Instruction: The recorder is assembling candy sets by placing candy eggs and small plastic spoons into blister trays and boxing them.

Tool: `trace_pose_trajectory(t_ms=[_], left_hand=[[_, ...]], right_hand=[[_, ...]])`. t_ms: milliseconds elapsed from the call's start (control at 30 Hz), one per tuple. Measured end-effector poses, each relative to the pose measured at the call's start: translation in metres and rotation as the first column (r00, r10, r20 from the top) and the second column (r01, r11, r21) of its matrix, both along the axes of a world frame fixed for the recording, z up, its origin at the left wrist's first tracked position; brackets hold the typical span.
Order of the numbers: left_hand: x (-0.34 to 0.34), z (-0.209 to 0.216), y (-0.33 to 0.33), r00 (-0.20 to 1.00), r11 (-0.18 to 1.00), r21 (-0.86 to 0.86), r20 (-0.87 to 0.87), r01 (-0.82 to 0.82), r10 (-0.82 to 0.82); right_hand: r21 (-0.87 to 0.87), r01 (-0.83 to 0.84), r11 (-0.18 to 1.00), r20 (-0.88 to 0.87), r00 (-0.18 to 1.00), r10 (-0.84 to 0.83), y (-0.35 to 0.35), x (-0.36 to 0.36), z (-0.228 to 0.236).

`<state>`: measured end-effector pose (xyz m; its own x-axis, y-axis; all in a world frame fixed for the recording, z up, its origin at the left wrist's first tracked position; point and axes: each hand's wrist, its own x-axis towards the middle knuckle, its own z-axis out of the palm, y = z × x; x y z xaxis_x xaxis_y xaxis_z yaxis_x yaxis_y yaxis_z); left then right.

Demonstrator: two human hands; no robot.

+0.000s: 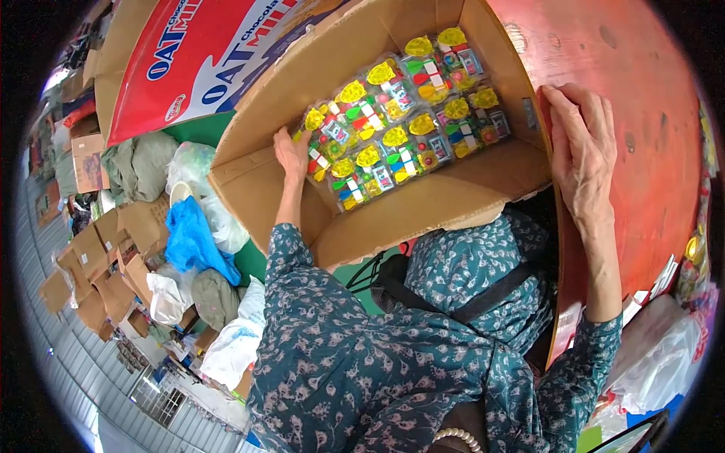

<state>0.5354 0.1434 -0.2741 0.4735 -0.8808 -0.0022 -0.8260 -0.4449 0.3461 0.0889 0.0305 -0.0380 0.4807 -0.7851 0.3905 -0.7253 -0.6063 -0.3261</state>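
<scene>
A brown cardboard box (453, 208) stands open in front of me, tilted in view. Clear plastic packs of small toys (377, 128) lie in rows inside it, with yellow, red, green, blue and white pieces. My left hand (291, 155) reaches into the box beside the leftmost packs. Its thumb lies against a pack's edge and stands apart from the fingers, whose tips are partly hidden near the box wall. At the box's right edge, my right hand (583, 155) has its fingers bent around the cardboard flap (550, 143).
The red tabletop (649, 181) spreads out to the right. A red, white and blue printed carton flap (204, 60) rises at the upper left. Piled cartons (113, 279), a blue plastic bag (198, 235) and white bags lie to the left. Another clear bag (661, 362) sits at lower right.
</scene>
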Motion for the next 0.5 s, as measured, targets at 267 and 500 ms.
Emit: trace_pose_trajectory(t_ms=[267, 500], left_hand=[[-0.005, -0.029, 0.034, 0.059, 0.565, 0.362, -0.804, -0.741, 0.592], [0.023, -0.029, 0.017, 0.247, 0.599, 0.208, -0.772, -0.774, 0.586]], right_hand=[[0.004, -0.001, 1.0, 0.017, 1.0, 0.001, -0.001, 0.002, 0.001], [-0.003, -0.009, 1.0, 0.061, 0.998, 0.009, -0.002, 0.006, 0.004]])
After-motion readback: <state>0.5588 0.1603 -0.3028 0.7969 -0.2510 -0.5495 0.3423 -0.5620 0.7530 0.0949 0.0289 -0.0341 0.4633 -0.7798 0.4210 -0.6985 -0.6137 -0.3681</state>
